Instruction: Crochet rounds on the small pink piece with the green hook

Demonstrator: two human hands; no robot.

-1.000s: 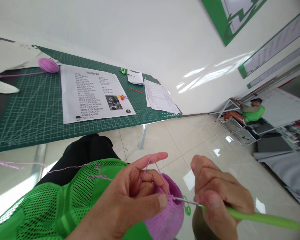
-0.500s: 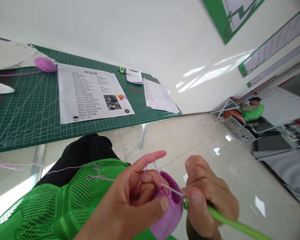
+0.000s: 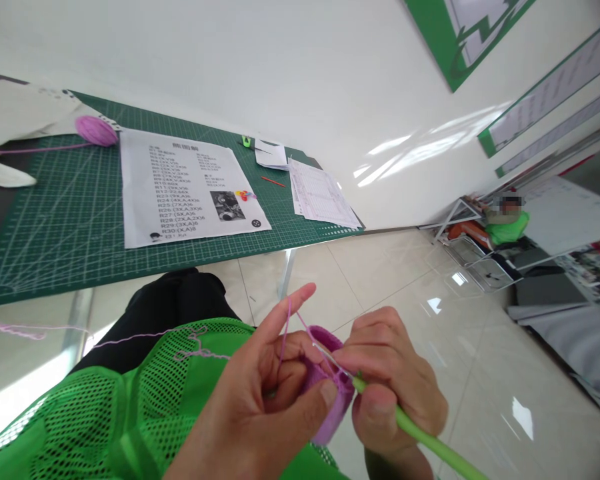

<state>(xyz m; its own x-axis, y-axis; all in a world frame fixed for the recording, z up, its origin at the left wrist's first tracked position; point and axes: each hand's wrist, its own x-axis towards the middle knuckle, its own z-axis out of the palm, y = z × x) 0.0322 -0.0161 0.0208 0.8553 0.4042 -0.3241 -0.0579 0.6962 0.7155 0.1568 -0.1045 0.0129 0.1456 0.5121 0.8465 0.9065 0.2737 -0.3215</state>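
I saw the left hand [image 3: 265,397] pinching the pink crochet piece [image 3: 336,419], near and in front of the green vest [image 3: 160,397], yarn [image 3: 304,324] looped over its raised forefinger, while the right hand [image 3: 403,380] gripped the green-handled hook [image 3: 425,437], apparently mid-stitch, where catching the strand called for steady tension.
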